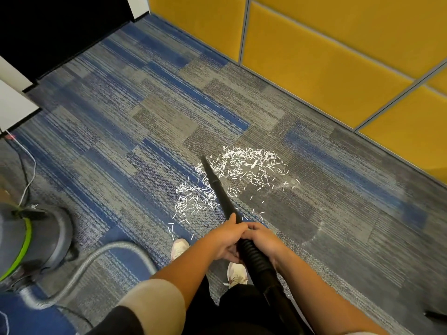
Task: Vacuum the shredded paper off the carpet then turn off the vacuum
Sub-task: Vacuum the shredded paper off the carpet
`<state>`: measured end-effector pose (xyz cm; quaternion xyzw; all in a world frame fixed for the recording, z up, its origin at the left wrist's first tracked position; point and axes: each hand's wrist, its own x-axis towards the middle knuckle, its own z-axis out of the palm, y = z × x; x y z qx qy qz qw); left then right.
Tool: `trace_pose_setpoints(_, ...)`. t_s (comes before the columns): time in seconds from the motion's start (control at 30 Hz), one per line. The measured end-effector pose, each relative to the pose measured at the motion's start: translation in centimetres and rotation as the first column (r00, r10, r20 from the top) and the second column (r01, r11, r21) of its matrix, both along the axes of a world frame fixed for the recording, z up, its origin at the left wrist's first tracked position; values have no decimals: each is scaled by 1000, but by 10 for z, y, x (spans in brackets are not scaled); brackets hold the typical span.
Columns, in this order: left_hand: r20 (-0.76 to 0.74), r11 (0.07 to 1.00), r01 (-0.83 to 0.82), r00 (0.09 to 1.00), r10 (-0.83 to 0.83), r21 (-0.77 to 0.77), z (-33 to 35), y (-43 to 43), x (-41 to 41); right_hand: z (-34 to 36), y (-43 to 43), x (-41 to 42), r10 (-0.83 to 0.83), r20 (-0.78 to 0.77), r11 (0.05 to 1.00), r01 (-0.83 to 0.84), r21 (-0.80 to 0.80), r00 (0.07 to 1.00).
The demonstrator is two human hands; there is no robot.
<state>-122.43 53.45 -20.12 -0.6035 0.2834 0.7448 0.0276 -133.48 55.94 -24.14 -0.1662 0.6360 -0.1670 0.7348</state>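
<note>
White shredded paper (244,165) lies scattered on the blue and grey carpet (121,131), with a second patch (193,199) nearer me. A black vacuum wand (217,189) slants down between the two patches, its narrow tip touching the carpet at the far patch's left edge. My left hand (226,238) grips the wand from the left. My right hand (262,240) grips it from the right, where the ribbed black hose (256,257) begins. The grey vacuum canister (29,240) with a green band stands at the left.
A grey corrugated hose (96,259) curves from the canister across the carpet. A thin cable (29,170) runs along the left edge. Yellow padded wall panels (326,56) border the far right. My two shoes (180,247) stand just behind the paper.
</note>
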Motion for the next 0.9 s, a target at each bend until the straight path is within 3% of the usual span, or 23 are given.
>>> trace_pose_setpoints(0.2, 12, 999, -45, 999, 46, -6, 1, 8, 8, 4, 3, 7, 52, 21, 999, -52, 3, 998)
trace_pose_setpoints(0.53, -37, 1000, -23, 999, 23, 18, -1, 10, -18, 0, 12, -19, -21, -6, 1000, 21, -3, 1000)
trace_pose_setpoints(0.9, 6, 999, -52, 999, 52, 6, -2, 13, 2, 0, 7, 0, 75, 1, 997, -75, -19, 997)
